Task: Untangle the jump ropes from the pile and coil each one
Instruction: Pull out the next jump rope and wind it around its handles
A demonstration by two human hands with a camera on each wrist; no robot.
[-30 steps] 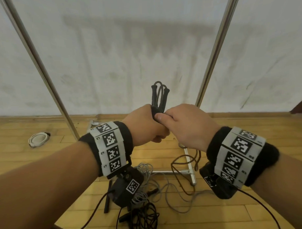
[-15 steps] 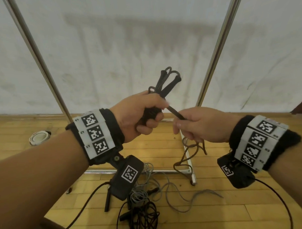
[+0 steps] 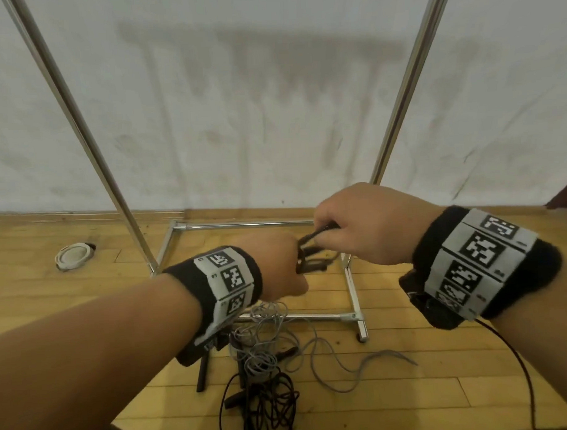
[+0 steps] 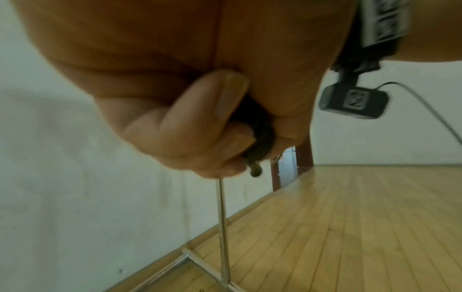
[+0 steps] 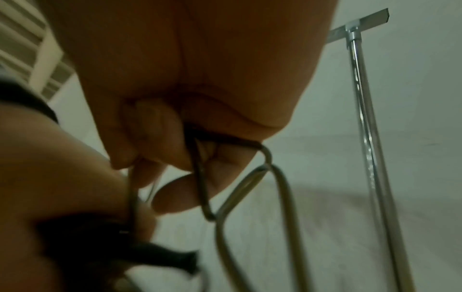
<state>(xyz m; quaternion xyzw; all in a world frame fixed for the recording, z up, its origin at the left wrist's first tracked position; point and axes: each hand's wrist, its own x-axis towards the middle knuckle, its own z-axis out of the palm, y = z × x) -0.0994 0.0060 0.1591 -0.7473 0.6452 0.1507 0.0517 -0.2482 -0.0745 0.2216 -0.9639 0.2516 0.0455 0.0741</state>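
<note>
My left hand (image 3: pixel 285 263) grips the black handles (image 3: pixel 311 266) of a dark jump rope, held in front of me above the floor; its fingers curl round the handles (image 4: pixel 260 138) in the left wrist view. My right hand (image 3: pixel 356 225) is just right of it and pinches the dark cord (image 3: pixel 312 236) of that rope. Loops of cord (image 5: pixel 240 189) run from its fingers in the right wrist view. On the floor below lies the pile: a grey rope (image 3: pixel 270 340) and a black rope (image 3: pixel 266 405), tangled together.
A chrome clothes rack stands ahead, its base frame (image 3: pixel 352 296) on the wooden floor and its two posts (image 3: pixel 80 132) rising against the white wall. A white round object (image 3: pixel 73 256) lies at the left by the wall. Camera cables hang from both wrists.
Both hands have dropped lower. The handles, upright before, are now turned down and mostly hidden in my left fist. My right hand has moved over them with the cord.
</note>
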